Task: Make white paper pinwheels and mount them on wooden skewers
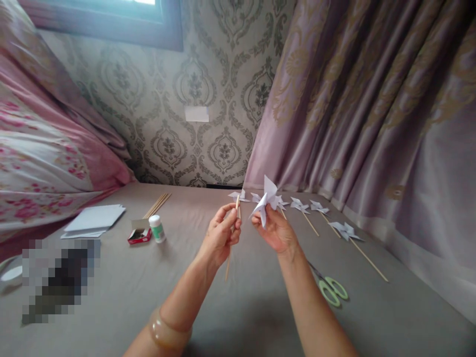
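My left hand [223, 230] is closed round a thin wooden stick [227, 267], whose upper end pokes out above the fingers. Just to its right, my right hand [277, 230] pinches a white paper pinwheel [268, 196] by its folded blades. The pinwheel and the stick are apart. Behind the hands, several finished pinwheels on sticks lie in a row on the grey cloth, the nearest being the pinwheel [345, 230] at the right. Fingers hide the middle of the held stick and part of the paper.
Green-handled scissors [330, 290] lie beside my right forearm. On the left are a white bottle with a green label [156, 230], a small red box [139, 235], several loose sticks [158, 204] and a stack of white paper [94, 218]. A patterned wall [148, 109] and curtains [334, 99] border the surface.
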Available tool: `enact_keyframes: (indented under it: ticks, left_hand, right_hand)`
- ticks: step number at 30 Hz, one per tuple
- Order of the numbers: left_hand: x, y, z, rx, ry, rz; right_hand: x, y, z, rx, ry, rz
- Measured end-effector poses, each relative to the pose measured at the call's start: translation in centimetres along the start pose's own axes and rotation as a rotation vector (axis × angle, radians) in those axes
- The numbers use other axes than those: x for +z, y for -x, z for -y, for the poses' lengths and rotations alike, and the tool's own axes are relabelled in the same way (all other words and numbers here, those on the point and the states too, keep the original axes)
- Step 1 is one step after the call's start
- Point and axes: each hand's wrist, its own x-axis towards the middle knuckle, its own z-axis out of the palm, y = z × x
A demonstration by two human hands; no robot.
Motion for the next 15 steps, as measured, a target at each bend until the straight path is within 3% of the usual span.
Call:
enact_keyframes:
  ticks: [4, 10, 15]
  left_hand:
    - [0.7, 0.9, -0.5, 0.021, -0.033, 0.002]
    - [0.9, 1.2, 0.1, 0.098, -0.179, 0.027]
    - [0.8, 1.2, 0.4, 0.144, -0.276, 0.015]
  right_hand:
    - [0.5, -0.7, -0.8, -0.042, 0.052, 0.095]
    - [-0.6, -0.7, -1.3, -0.049, 0.171, 0.165]
    - [-1.2, -0.5, -1.4, 0.0, 0.228, 0.137]
